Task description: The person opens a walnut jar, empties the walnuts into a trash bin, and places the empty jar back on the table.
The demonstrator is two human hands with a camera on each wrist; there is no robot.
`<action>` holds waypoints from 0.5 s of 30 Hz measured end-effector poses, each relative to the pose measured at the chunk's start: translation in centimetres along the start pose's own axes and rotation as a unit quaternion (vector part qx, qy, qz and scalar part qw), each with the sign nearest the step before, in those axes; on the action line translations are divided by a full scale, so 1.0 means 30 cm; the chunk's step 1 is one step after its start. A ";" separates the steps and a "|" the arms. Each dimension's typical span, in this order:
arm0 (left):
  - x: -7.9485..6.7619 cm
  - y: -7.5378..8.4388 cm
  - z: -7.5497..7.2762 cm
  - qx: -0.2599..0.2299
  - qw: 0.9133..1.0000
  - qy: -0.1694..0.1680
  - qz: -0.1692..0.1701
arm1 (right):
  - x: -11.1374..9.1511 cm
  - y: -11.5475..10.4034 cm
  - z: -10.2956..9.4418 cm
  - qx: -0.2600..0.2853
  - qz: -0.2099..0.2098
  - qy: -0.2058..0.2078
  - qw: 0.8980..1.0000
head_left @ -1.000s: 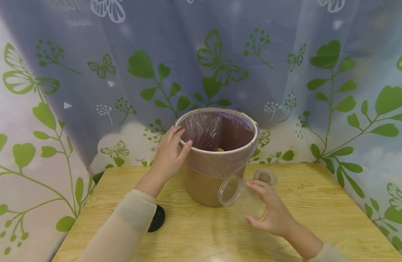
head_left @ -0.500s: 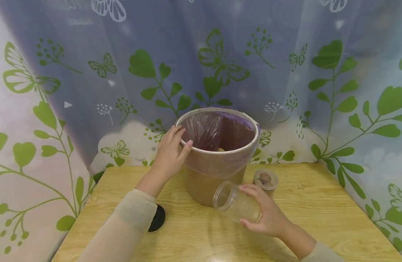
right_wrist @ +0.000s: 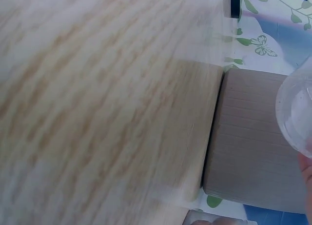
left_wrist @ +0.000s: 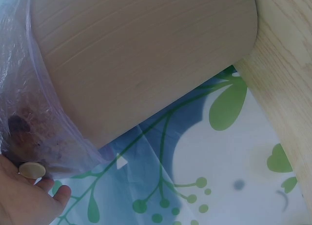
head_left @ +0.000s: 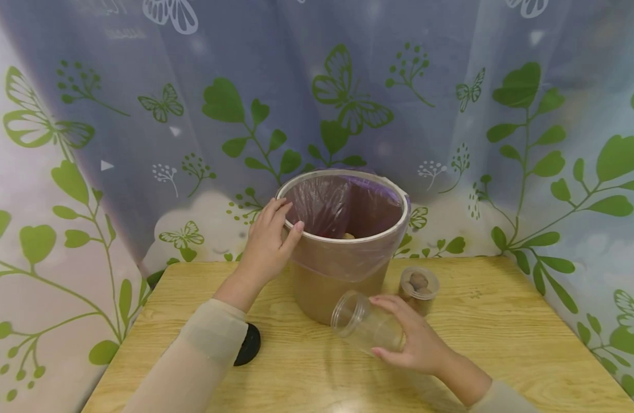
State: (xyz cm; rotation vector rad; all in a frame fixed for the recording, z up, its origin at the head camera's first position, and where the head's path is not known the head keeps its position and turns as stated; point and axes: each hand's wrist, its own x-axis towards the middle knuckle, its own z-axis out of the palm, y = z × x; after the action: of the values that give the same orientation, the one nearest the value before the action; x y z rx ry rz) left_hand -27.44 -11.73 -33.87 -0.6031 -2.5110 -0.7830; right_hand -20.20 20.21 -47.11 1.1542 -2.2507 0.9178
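Gripping right hand (head_left: pixel 419 343): we curl fingers round the clear jar (head_left: pixel 366 326), one o'clock.
Left hand (head_left: pixel 266 244): spread on bin rim (head_left: pixel 350 239), eleven o'clock.
Brown-filled tub (head_left: pixel 421 289): our wrist swinging toward two might topple it.

Around the bin (head_left: pixel 317 287): left hand (head_left: pixel 267 244) at its left rim, right hand (head_left: pixel 417 341) and jar (head_left: pixel 366 327) before it, tub (head_left: pixel 424 305) (pieces (head_left: pixel 418 281) inside) right, curtain (head_left: pixel 281 63) behind.

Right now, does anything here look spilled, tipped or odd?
Nothing looks spilled or damaged. The clear jar is tilted, but the right hand holds it; the lined bin and the jar of brown pieces stand upright.
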 end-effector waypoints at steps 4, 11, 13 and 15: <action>-0.001 -0.001 0.001 -0.001 1.000 0.002 0.000 | -0.004 -0.005 0.002 0.012 0.057 -0.022 0.998; -0.001 0.000 0.000 -0.003 1.000 0.004 0.002 | -0.015 0.016 0.023 0.025 0.084 -0.031 0.996; -0.001 -0.001 0.000 -0.003 1.000 0.004 0.002 | -0.016 0.017 0.029 0.029 0.083 -0.034 0.996; -0.001 -0.001 0.000 -0.002 1.000 0.004 0.002 | -0.016 0.015 0.034 0.043 0.092 -0.043 0.994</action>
State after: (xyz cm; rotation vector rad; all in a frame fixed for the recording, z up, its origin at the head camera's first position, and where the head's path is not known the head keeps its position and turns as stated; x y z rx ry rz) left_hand -27.43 -11.75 -33.89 -0.6051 -2.4997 -0.7888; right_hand -20.39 19.90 -48.27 1.0534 -2.4413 1.0636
